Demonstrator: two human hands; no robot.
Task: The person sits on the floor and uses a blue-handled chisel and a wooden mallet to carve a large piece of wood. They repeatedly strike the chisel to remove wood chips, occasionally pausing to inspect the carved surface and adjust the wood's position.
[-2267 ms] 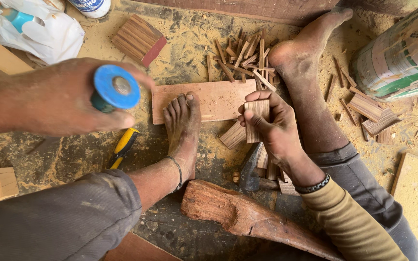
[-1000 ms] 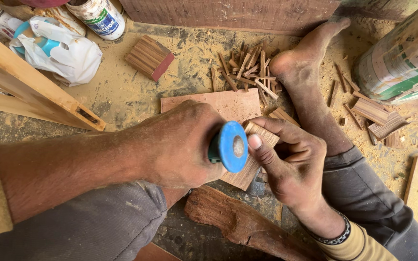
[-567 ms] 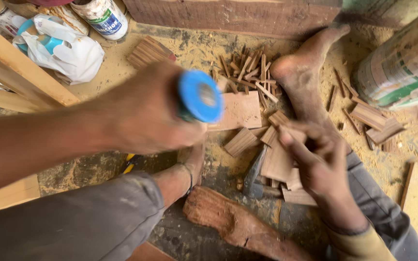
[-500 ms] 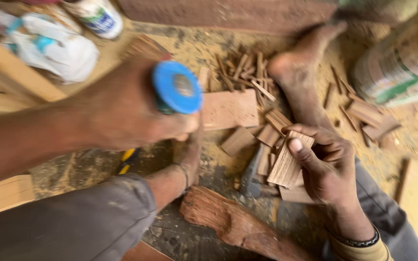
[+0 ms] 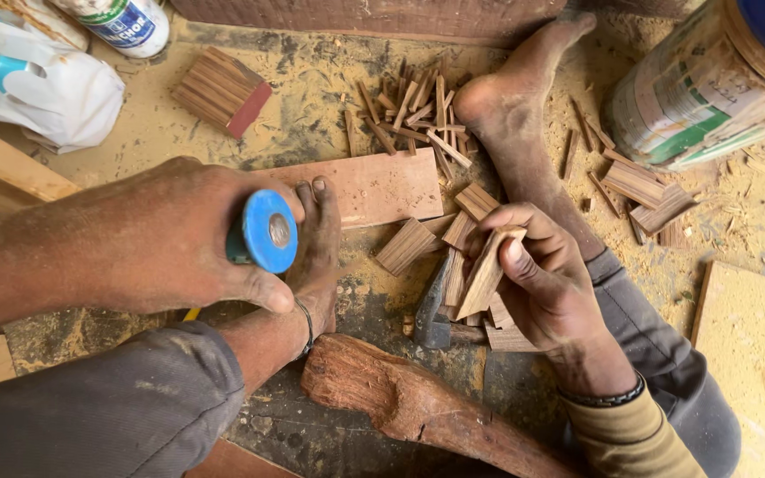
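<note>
Two bare hands over a sawdust-strewn floor [image 5: 329,80]; left hand [image 5: 179,239] fisted round a tool with a round blue handle end [image 5: 267,232], raised above the left foot [image 5: 319,257]; right hand [image 5: 537,279] pinching a thin rectangular wooden slat [image 5: 487,270] upright, just above a hammer head [image 5: 431,305] and loose slats; flat reddish wooden board [image 5: 374,186] beyond the toes; rough reddish log chunk [image 5: 400,403] near the knees.
</note>
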